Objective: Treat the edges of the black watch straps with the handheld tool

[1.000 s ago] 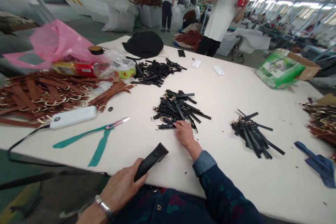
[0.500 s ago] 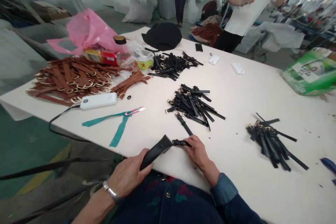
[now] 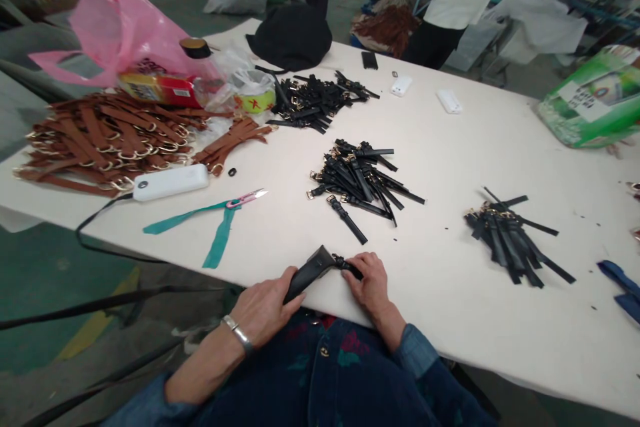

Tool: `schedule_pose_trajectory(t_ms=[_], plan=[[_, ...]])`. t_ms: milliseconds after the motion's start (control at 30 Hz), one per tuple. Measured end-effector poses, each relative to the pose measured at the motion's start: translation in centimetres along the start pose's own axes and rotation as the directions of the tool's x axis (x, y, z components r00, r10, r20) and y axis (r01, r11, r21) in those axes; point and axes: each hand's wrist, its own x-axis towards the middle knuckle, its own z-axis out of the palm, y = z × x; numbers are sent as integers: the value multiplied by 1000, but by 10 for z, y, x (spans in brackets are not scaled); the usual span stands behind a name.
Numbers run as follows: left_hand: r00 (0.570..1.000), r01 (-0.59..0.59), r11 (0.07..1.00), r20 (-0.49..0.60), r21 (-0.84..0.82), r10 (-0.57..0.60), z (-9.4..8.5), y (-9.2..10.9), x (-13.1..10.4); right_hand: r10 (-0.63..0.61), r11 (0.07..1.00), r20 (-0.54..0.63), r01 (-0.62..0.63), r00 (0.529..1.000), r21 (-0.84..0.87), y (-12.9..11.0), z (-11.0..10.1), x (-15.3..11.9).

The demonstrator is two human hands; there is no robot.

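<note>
At near table edge point(image 3: 450, 347): our left hand point(image 3: 265, 303) clenched round black tool point(image 3: 307, 273), long axis up-right toward strap. Our right hand point(image 3: 370, 283) pinches short black strap point(image 3: 345, 265), its end touching tool tip, just left of right fingers; right hand nearer. Counts: 1 loose strap point(image 3: 347, 219) beyond, 3 black strap piles point(image 3: 363, 180), 1 brown pile point(image 3: 105, 143), 1 snips point(image 3: 245, 199).

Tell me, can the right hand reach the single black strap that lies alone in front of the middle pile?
Probably yes. The lone black strap lies on bare table just beyond the right hand, with nothing between them. But that hand already presses a strap against the black tool held in the left hand.
</note>
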Motion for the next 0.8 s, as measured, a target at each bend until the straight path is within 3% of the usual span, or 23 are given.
schedule_pose_trajectory(t_ms=[367,800], plan=[[997,-12,997,-72,82,18,-6,22,11,18,1000,-53,-17,998,15,0,6,-3],[998,38,996,-49,81,-34,0,8,-6,18,1000,-39,-18,999,-9,-5,5,-5]])
